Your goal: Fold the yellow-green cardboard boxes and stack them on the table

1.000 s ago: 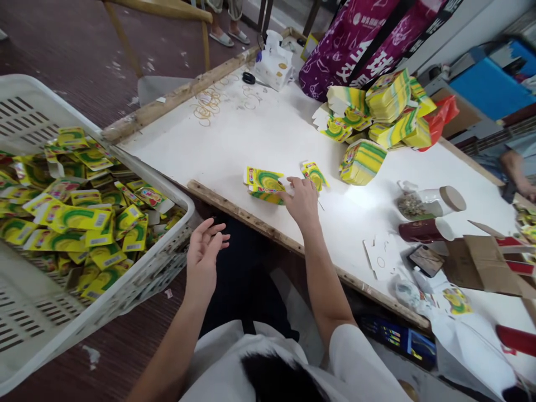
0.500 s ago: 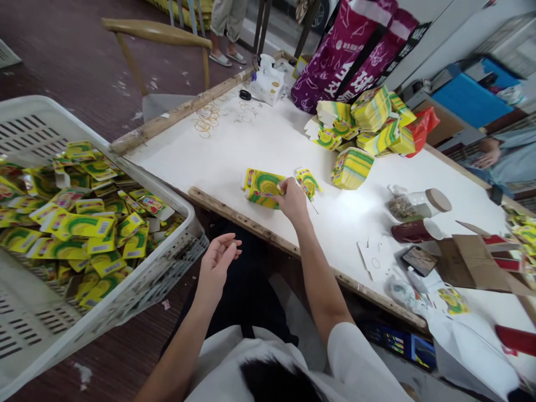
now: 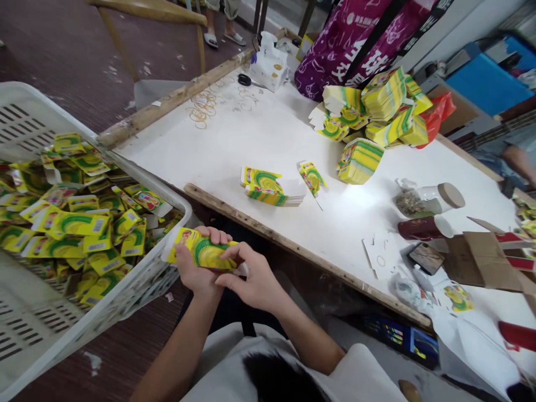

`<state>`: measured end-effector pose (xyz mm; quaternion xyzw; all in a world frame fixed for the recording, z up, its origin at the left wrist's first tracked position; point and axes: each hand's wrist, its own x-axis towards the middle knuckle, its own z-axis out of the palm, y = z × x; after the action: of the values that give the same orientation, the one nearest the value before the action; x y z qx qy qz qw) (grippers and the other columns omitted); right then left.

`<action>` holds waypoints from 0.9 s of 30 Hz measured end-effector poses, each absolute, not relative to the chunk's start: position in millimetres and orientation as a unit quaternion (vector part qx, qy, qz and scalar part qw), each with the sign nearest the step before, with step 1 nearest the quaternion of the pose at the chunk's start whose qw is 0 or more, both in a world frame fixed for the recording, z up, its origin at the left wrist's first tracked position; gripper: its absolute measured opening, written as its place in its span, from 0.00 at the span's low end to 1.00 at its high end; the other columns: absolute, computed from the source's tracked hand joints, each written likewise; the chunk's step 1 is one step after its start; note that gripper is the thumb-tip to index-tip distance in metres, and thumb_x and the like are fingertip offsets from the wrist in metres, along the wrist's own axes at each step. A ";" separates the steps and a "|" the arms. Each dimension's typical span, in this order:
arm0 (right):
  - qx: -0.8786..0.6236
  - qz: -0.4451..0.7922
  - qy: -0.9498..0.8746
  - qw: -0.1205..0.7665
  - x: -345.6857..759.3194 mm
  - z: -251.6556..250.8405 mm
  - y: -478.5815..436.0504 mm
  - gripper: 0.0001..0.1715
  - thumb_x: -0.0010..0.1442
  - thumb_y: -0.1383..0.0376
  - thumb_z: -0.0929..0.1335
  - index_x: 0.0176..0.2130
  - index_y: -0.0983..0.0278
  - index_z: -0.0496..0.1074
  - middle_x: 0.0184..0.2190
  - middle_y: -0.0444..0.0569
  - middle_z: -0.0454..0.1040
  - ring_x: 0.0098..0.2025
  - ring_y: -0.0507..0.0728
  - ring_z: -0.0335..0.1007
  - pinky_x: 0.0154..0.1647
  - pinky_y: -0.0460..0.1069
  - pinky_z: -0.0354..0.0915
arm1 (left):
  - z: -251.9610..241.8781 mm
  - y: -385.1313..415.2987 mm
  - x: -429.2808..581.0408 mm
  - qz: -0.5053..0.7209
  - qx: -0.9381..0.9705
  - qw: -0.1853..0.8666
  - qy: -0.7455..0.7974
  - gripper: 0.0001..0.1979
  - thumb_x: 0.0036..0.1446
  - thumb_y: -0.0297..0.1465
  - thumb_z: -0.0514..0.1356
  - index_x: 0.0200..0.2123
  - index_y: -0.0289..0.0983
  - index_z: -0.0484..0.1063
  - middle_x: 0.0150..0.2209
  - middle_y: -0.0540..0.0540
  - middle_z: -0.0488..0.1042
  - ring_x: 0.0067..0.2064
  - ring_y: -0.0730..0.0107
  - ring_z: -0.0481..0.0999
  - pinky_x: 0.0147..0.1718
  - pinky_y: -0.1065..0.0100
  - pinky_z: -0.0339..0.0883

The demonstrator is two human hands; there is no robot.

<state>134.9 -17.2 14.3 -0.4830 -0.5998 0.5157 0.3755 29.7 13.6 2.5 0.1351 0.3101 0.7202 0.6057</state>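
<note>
Between both hands, in front of the table edge, is a yellow and green carton (image 3: pixel 205 249) with white end flaps. My left hand (image 3: pixel 195 268) wraps round its left part, thumb on the near side and fingers over the far side. My right hand (image 3: pixel 253 276) closes on the carton's right end with thumb and fingers. On the table just beyond lies a stack of flat cartons (image 3: pixel 268 187) in the same print. A loose flat carton (image 3: pixel 312 177) rests right of that stack.
A white plastic crate (image 3: pixel 142 304) holding many cartons stands at the left. Bundled cartons (image 3: pixel 360 162) lie at the table's back, near a purple bag (image 3: pixel 330 61). Rubber bands (image 3: pixel 205 109) and scissors (image 3: pixel 244 80) are far left; a glass jar (image 3: pixel 427 199), cup (image 3: pixel 425 228) and phone (image 3: pixel 426 258) sit right.
My right hand has left the stack and come down toward my body with a carton. My left hand has closed round that carton. The view has shifted slightly.
</note>
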 end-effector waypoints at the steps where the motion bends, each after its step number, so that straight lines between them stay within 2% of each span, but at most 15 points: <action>1: -0.479 0.535 -0.592 0.366 134.1 12.9 -17.3 0.20 0.54 0.57 0.75 0.43 0.62 0.68 0.40 0.46 0.72 0.38 0.54 0.68 0.39 0.48 0.64 | 4.4 13.6 29.8 0.725 0.128 0.594 0.326 0.28 0.47 0.59 0.65 0.30 0.39 0.69 0.27 0.51 0.60 0.29 0.72 0.63 0.34 0.68 0.69; 3: -0.484 0.562 -0.573 0.348 136.3 11.0 -14.3 0.25 0.52 0.55 0.76 0.44 0.61 0.67 0.38 0.45 0.71 0.37 0.54 0.66 0.36 0.48 0.63 | 6.4 12.7 30.2 0.724 0.140 0.570 0.363 0.33 0.40 0.64 0.65 0.29 0.39 0.68 0.27 0.50 0.61 0.29 0.71 0.63 0.32 0.69 0.68; 6: -0.487 0.582 -0.532 0.376 145.5 12.4 -6.9 0.26 0.52 0.52 0.75 0.44 0.62 0.66 0.33 0.44 0.68 0.33 0.53 0.63 0.34 0.47 0.60 | 5.9 8.9 31.2 0.696 0.188 0.575 0.387 0.40 0.32 0.69 0.63 0.35 0.40 0.72 0.34 0.46 0.70 0.35 0.65 0.71 0.34 0.66 0.71; 9: -0.466 0.598 -0.494 0.425 153.5 20.2 -3.8 0.23 0.58 0.50 0.72 0.44 0.62 0.65 0.33 0.44 0.65 0.33 0.52 0.61 0.34 0.47 0.60 | 1.3 1.4 34.0 0.659 0.210 0.610 0.387 0.34 0.42 0.61 0.67 0.43 0.40 0.76 0.40 0.45 0.74 0.40 0.64 0.75 0.38 0.67 0.72; 12: -0.439 0.633 -0.460 0.441 156.2 28.4 -7.4 0.25 0.58 0.47 0.71 0.44 0.61 0.65 0.33 0.44 0.65 0.32 0.52 0.60 0.34 0.47 0.60 | -5.4 -8.0 38.5 0.636 0.213 0.624 0.400 0.24 0.52 0.50 0.68 0.45 0.39 0.77 0.40 0.46 0.75 0.40 0.69 0.76 0.41 0.70 0.71; 16: -0.398 0.662 -0.431 0.467 155.4 29.5 -13.4 0.28 0.55 0.47 0.74 0.44 0.60 0.65 0.33 0.45 0.66 0.32 0.52 0.61 0.34 0.46 0.60 | -13.3 -17.8 41.6 0.616 0.248 0.603 0.443 0.20 0.56 0.46 0.67 0.45 0.39 0.78 0.41 0.47 0.77 0.42 0.71 0.75 0.45 0.74 0.68; 19: -0.421 0.632 -0.438 0.481 154.9 25.4 -13.8 0.27 0.55 0.46 0.73 0.44 0.60 0.66 0.34 0.46 0.67 0.34 0.53 0.63 0.36 0.47 0.62 | -17.7 -23.1 40.6 0.609 0.287 0.578 0.460 0.18 0.59 0.44 0.65 0.46 0.38 0.78 0.44 0.46 0.78 0.44 0.67 0.75 0.46 0.70 0.69; 22: -0.475 0.565 -0.461 0.493 157.0 22.0 -11.5 0.24 0.59 0.46 0.70 0.40 0.62 0.66 0.33 0.47 0.70 0.34 0.53 0.65 0.37 0.48 0.63 | -19.3 -27.0 39.3 0.601 0.294 0.570 0.477 0.15 0.61 0.42 0.63 0.44 0.38 0.78 0.43 0.45 0.78 0.44 0.63 0.76 0.44 0.66 0.71; 27: -0.512 0.506 -0.535 0.443 164.4 19.1 -9.8 0.18 0.62 0.51 0.69 0.36 0.64 0.70 0.29 0.45 0.70 0.30 0.52 0.63 0.32 0.47 0.60 | -11.7 -19.3 35.3 0.658 0.248 0.566 0.430 0.13 0.57 0.41 0.67 0.42 0.41 0.78 0.41 0.48 0.79 0.42 0.69 0.77 0.43 0.71 0.72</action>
<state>164.4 -9.8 19.1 -0.5116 -0.5348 0.5062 0.4427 35.3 -19.3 -11.7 0.2478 0.4298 0.6581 0.5664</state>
